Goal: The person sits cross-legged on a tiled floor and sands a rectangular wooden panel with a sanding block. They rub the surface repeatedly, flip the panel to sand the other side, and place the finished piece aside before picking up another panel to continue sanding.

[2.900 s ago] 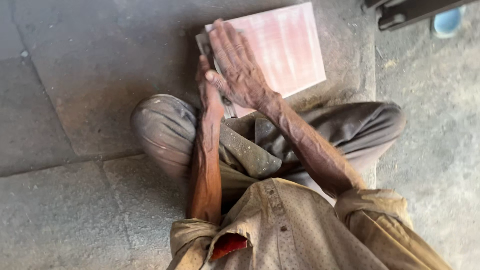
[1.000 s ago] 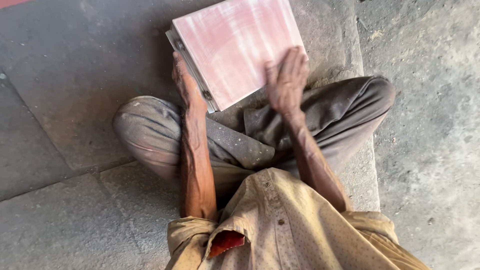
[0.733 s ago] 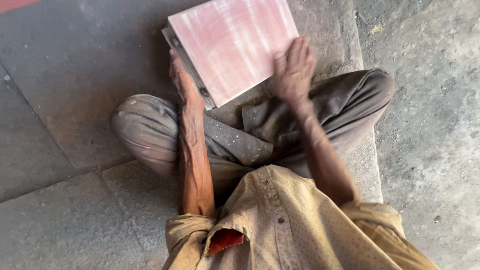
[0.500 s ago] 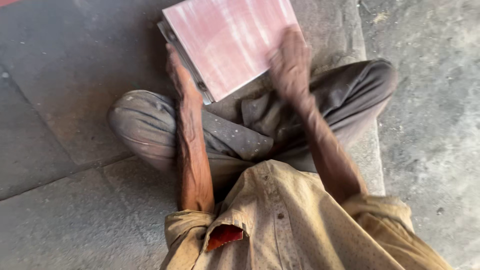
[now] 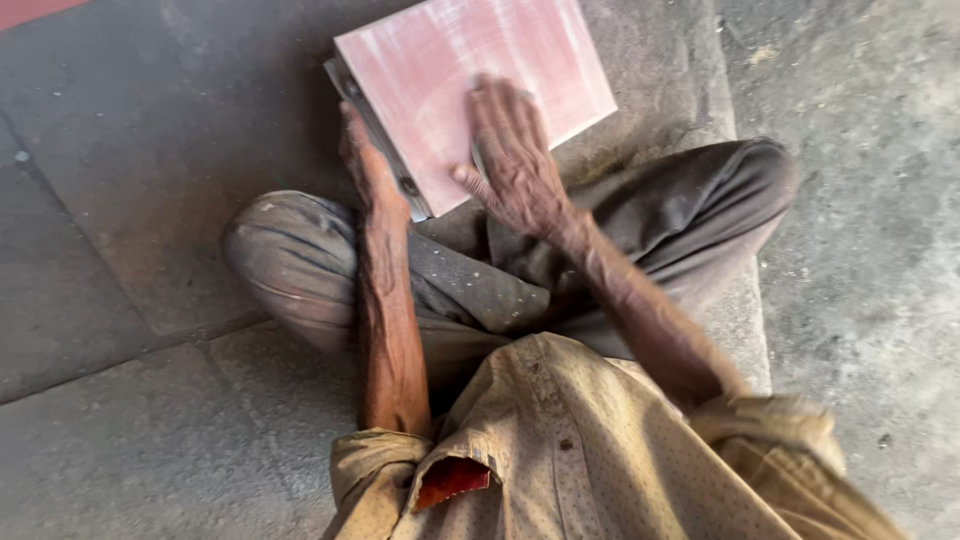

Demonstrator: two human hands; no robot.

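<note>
Two bare hands are on one thing: a flat pink rectangular tile with a pale chalky sheen [image 5: 470, 90], lying tilted on the grey stone slab [image 5: 690, 60] just ahead of the person's crossed legs in dusty grey trousers [image 5: 300, 270]. Its long axis runs from the near-left corner, by the knee, away toward the far right. A darker, thinner slab edge [image 5: 375, 135] shows beneath its left side; I cannot tell whether that is a second tile or a backing.

The right hand [image 5: 515, 160] lies flat on top of the pink face, fingers spread and pointing away from the body, palm pressed down over the near half. The left hand [image 5: 368, 165] sits at the tile's left edge, fingers curled against that side near the near corner, apparently steadying it; how tightly it grips is hidden.

So the tile lies directly under the right hand and just to the right of the left one. Its surface looks smooth, streaked with whitish dust.
</note>
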